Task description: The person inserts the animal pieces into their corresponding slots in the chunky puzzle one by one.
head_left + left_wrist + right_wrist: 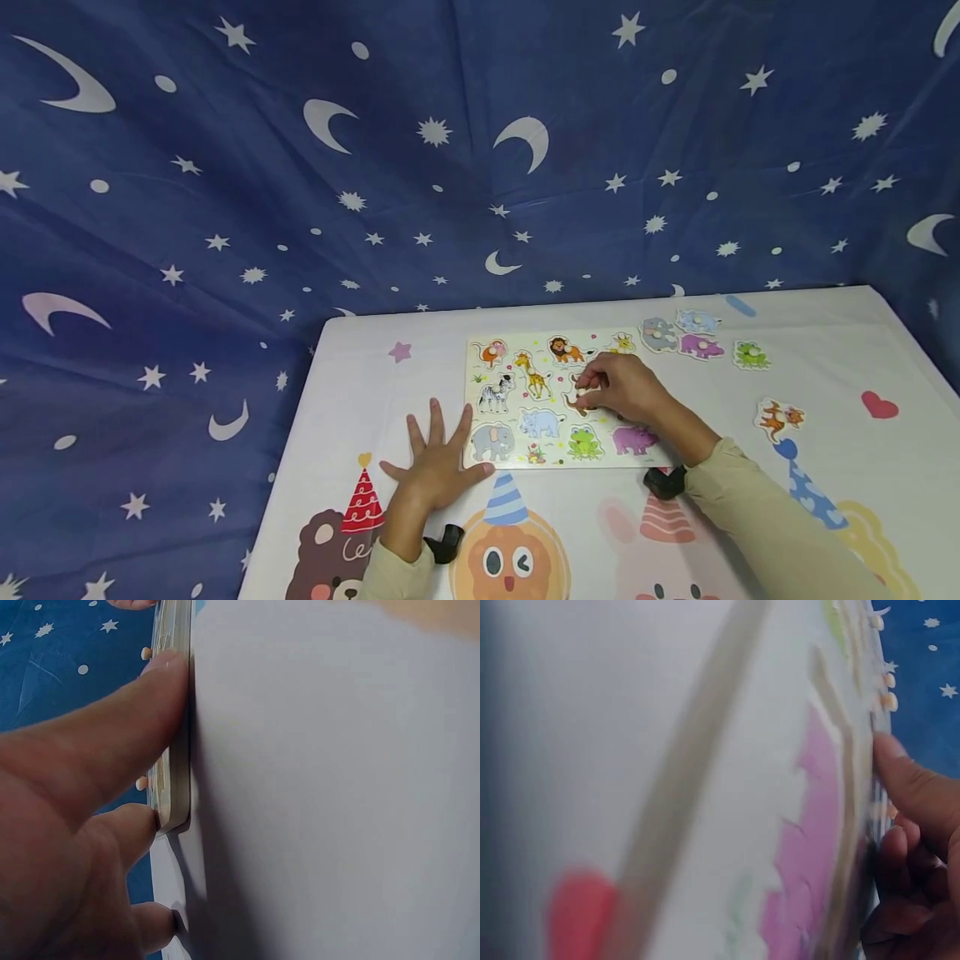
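A cream animal puzzle board [480,375] lies on the table. Fingers spread, my left hand [432,473] rests beside its lower left corner, and in the left wrist view the thumb [161,690] presses against the board's edge [180,787]. Over the right half of the board, my right hand [628,387] has its fingertips pinched together at a brown animal puzzle piece [576,404], which the fingers partly cover. Curled fingers and the thumb [911,780] show close to the board's face in the right wrist view. Knobbed lion [566,351] and zebra [495,394] pieces sit in the board.
Loose elephant [658,335], light blue rhino [697,322], purple hippo [701,347] and frog [752,355] pieces lie at the board's upper right. A kangaroo piece [778,418] is farther right. Behind the printed white tablecloth [825,350] hangs a blue starry curtain [420,167].
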A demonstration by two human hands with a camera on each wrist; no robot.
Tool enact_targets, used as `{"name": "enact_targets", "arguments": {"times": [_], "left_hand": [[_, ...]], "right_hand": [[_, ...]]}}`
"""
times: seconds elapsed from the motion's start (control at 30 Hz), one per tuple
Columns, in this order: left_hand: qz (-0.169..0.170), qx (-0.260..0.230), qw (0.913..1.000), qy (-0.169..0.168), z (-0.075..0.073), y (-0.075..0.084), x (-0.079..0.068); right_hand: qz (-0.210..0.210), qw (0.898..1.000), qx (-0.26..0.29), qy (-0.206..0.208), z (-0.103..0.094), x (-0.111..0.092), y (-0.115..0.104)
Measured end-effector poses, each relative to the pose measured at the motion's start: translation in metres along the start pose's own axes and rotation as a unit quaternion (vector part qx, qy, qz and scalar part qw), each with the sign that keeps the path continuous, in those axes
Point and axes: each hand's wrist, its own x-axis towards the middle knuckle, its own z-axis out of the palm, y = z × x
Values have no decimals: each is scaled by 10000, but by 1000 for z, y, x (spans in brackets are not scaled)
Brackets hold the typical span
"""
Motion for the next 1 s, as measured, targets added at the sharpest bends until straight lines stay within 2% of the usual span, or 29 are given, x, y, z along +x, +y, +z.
{"name": "enact_targets", "arguments": {"times": [0.13,0.43,0.7,0.8,1.0], "left_hand": [[-6,-10,10000,-13,0,1,-1],[3,-72,10000,12,1,-1,1],[11,-10,10000,-7,1,0,1],[9,-9,10000,-7,1,0,2],[27,-49,10000,-8,0,2,1]], "right_hand": [[-9,9998,100,175,-9,-5,6],[389,9941,413,929,-43,-26,31],[667,9871,48,1453,-72,-50,47],[905,9838,20,1546,-81,-63,54],[1636,9738,-43,1578,-98,-92,75]]}}
